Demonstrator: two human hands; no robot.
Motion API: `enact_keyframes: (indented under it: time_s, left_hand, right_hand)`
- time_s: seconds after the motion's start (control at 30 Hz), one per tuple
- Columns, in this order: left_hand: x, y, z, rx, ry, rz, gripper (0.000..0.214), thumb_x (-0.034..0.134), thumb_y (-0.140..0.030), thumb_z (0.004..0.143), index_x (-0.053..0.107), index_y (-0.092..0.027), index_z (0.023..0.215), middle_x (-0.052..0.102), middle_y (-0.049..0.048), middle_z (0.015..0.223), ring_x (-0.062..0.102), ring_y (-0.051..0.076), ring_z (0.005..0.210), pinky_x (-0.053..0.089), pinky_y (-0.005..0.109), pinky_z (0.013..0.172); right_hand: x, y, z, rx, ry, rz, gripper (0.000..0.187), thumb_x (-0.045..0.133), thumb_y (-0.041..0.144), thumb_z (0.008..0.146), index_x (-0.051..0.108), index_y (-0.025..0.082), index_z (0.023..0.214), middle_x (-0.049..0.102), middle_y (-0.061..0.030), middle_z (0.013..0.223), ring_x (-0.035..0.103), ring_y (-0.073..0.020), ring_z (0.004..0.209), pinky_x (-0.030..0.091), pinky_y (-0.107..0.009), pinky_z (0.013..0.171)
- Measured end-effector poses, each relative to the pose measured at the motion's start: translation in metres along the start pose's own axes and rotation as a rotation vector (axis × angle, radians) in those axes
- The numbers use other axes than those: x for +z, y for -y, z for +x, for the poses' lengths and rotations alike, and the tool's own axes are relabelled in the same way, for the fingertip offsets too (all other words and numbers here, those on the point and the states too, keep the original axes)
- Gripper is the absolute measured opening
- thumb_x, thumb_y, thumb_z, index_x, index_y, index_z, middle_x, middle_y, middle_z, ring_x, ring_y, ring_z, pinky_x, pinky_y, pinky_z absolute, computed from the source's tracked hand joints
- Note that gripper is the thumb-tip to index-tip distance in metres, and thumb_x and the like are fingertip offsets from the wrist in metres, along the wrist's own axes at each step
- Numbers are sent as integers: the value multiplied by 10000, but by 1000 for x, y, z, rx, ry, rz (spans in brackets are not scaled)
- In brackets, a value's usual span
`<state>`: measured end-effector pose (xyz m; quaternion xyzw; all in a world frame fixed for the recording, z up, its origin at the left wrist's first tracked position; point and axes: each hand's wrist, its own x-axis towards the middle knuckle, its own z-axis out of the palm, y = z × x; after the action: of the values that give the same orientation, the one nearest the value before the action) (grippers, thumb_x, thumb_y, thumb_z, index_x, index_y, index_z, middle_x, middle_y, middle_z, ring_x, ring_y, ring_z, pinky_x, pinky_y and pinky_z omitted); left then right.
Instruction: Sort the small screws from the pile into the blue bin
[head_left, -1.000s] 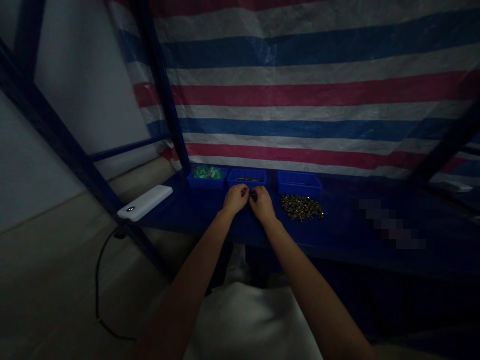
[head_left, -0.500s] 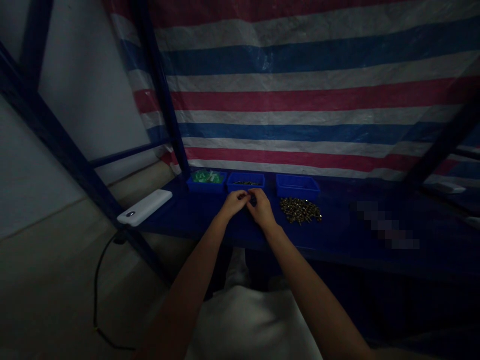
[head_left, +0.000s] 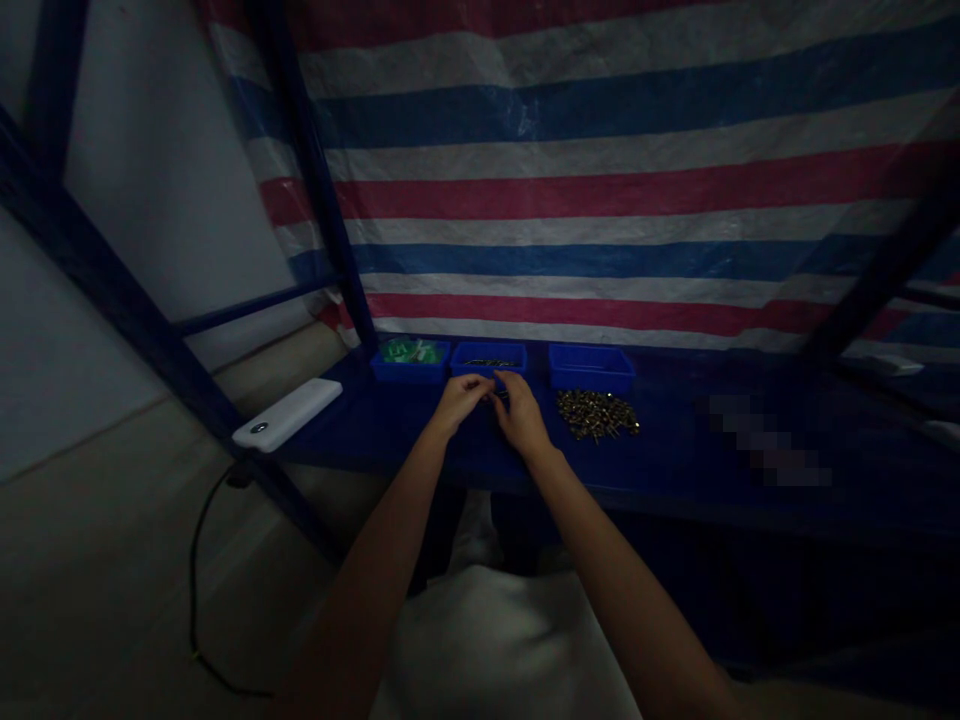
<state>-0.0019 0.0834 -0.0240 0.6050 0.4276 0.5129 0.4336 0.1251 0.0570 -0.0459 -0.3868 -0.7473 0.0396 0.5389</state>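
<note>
My left hand (head_left: pixel 460 402) and my right hand (head_left: pixel 518 412) meet fingertip to fingertip over the blue table (head_left: pixel 405 425). Both are closed in a pinch, and whatever sits between the fingers is too small and dark to name. Just beyond them stands a blue tray (head_left: pixel 489 372) with thin metallic pieces in it. To the right of my right hand lies a pile of small brass-coloured metal parts (head_left: pixel 596 414), loose on the table.
A blue tray of green-and-white packets (head_left: pixel 411 354) stands at the back left, another blue tray (head_left: pixel 591 378) behind the pile. A white oblong device (head_left: pixel 288 414) lies at the left edge near a blue frame post (head_left: pixel 322 190). A striped sheet (head_left: pixel 570 200) hangs behind.
My fingers have shifted slightly against each other, with the left hand a little further left. The whole view has moved slightly; the trays and pile stay in place.
</note>
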Motion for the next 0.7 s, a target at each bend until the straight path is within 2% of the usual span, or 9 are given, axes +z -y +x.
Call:
enact_keyframes:
  time_s: [0.2,0.37,0.53,0.7]
  left_hand:
    - [1,13,0,115,92,126,197,618,-301,665,658,-128,751,635,23,669,545,120,607,426,243,617]
    - [4,13,-3,176,156,242,213,584,-301,706,670,-127,794,662,45,742,561,136,641,430,249,615]
    - [3,9,-5,217,112,329,242,588,-331,721,671,-137,841,679,56,802,588,151,705,447,263,667]
    - [2,10,-3,256,101,354,193,560,-288,751,669,-147,823,684,55,815,599,157,747,450,275,710]
  right_hand:
    - [-1,0,2,121,-93,-21,237,379,214,860,567,153,990,603,-113,954,557,-208,920,447,-375,846]
    - [-3,0,2,183,-109,-64,164,411,216,836,559,165,787,582,-74,777,542,-197,775,446,-341,743]
    - [-4,-1,2,210,-187,-65,152,395,208,838,524,181,762,553,-58,760,517,-185,750,423,-325,724]
    - [-4,0,2,206,-237,-85,150,375,221,855,501,188,780,531,-56,767,499,-185,759,410,-322,724]
